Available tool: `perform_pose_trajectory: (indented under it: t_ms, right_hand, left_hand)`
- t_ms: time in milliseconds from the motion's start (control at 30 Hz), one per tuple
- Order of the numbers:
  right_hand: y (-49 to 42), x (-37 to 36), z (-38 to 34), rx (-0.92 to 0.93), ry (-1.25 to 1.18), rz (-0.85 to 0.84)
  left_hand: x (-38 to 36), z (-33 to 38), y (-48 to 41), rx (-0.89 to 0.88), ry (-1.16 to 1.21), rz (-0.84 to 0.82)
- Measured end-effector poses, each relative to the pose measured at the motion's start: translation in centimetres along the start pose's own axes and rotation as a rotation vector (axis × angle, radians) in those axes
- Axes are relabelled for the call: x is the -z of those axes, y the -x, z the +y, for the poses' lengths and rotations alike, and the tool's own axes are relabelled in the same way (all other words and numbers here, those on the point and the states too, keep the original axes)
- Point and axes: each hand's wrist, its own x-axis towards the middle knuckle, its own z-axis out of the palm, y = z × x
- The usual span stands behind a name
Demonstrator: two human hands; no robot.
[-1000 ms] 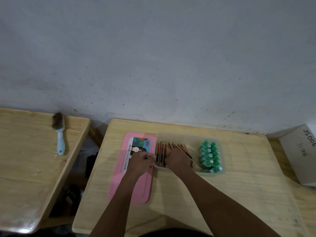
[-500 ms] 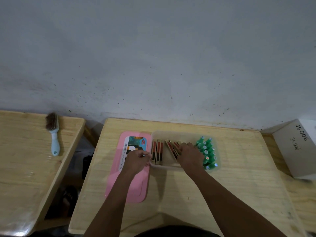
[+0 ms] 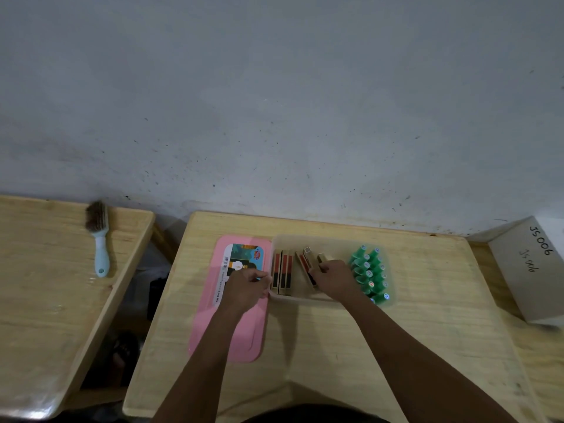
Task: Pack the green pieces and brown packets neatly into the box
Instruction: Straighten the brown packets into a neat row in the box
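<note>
A clear plastic box (image 3: 331, 239) sits on the wooden table (image 3: 427, 315). At its right end stand several green pieces (image 3: 367, 274) in tight rows. At its left end several brown packets (image 3: 282, 271) stand upright against the wall. More brown packets (image 3: 308, 259) lean tilted in the middle. My right hand (image 3: 334, 280) is inside the box, closed on the tilted packets. My left hand (image 3: 248, 285) grips the box's left wall near its front corner.
The pink box lid (image 3: 235, 328) with a printed label lies flat left of the box, partly under my left hand. A brush (image 3: 98, 236) rests on a second wooden table at the left. A grey cardboard carton (image 3: 532, 270) marked JS006 sits at the right.
My right hand moved from the upright packets at the left toward the middle and now grasps the tilted packets. My left hand stays at the box's left wall.
</note>
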Motion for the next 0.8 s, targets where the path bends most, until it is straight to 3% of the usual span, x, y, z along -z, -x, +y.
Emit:
perform_pose_trajectory:
  t_ms: [300, 500, 800]
  right_hand:
    - [0.5, -1.5, -1.6, -0.007, 0.189, -0.021]
    - [0.5, -2.4, -1.5, 0.013, 0.054, -0.143]
    - [-0.1, -1.2, -1.6, -0.055, -0.130, -0.061]
  left_hand:
    - [0.1, 0.0, -0.1, 0.000, -0.032, 0.007]
    - [0.0, -0.1, -0.1, 0.007, -0.034, 0.020]
    - [-0.1, -0.2, -0.2, -0.005, -0.036, 0.016]
